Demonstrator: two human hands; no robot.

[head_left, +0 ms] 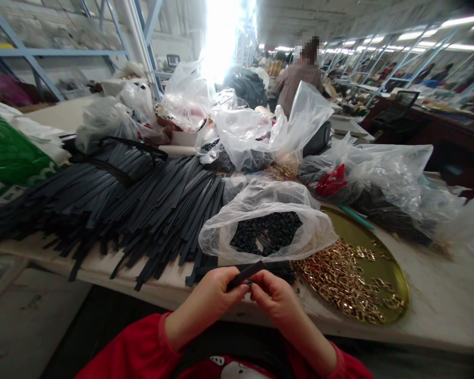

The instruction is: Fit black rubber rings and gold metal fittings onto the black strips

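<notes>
My left hand [211, 297] and my right hand [274, 300] meet at the table's front edge, both pinched on a short black strap [247, 273] held between them. The right fingers press at the strap's near end, where a tiny dark piece may sit; I cannot make it out. Just beyond the hands lies an open clear bag of small black loops [266, 231]. To its right a gold round tray [387, 263] holds several gold buckles [339, 279]. A big pile of long black straps [142, 205] spreads over the table's left half.
Several clear plastic bags [245, 131] with dark parts crowd the back of the table, one with a red item [331, 181]. A green and white sack [11, 150] lies far left. A person [298, 76] stands beyond the table. Blue shelving [63, 52] lines the left.
</notes>
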